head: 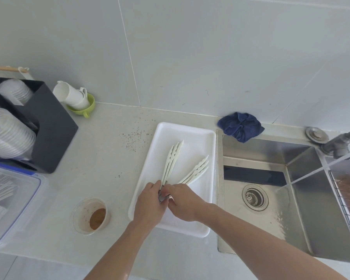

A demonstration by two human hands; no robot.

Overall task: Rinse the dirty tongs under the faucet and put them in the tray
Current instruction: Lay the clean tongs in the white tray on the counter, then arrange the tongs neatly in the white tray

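Both your left hand (pixel 150 201) and right hand (pixel 183 201) pinch the hinge end of the tongs (pixel 171 160), lying in the white tray (pixel 208 138) left of the sink (pixel 291 225). They look light, stiff and wet-slippery; grip near the hinge.

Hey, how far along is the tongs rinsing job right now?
Nearly finished, it seems. Two pairs of white tongs already lie in the white tray beside the sink. Both the left hand and the right hand hold the hinge ends. Left to do: let go, and shut the faucet, whose water is running.
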